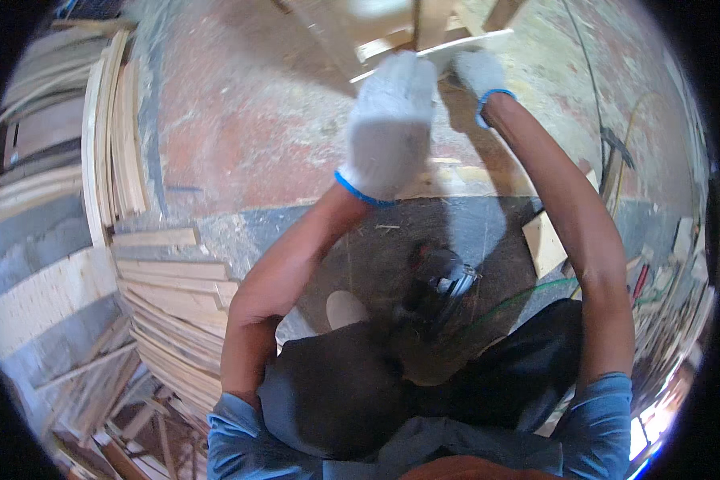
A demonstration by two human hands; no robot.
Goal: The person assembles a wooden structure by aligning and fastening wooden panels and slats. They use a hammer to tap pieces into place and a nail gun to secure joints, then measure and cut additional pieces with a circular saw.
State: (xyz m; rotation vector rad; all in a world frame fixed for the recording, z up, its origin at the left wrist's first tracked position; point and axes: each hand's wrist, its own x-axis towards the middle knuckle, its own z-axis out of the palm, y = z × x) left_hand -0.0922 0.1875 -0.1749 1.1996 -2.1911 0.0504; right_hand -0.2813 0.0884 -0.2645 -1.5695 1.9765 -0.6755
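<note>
Pale wood: stacked planks lie at the person's left, fanned in layers on the floor, with more curved boards standing on edge above them.
Floor: worn reddish floor, dusty and scuffed, grey nearer the person's legs.
Left hand: the left hand wears a white knit glove with a blue cuff; it is raised in front of the person, back toward the camera, fingers pointing up at the wooden frame. Whether it grips the wood or only presses on it cannot be told, as the picture is blurred there.
Wooden frame: pale, at the top of the view, well ahead of the person, partly behind both gloves.
Power tool: a dark power tool sits on the floor between the forearms, a green cord trailing to the right.
Right hand: the right hand, gloved alike, touches the frame's lower edge; its hold cannot be told.
Offcut: a small pale block lies beside the right forearm.
</note>
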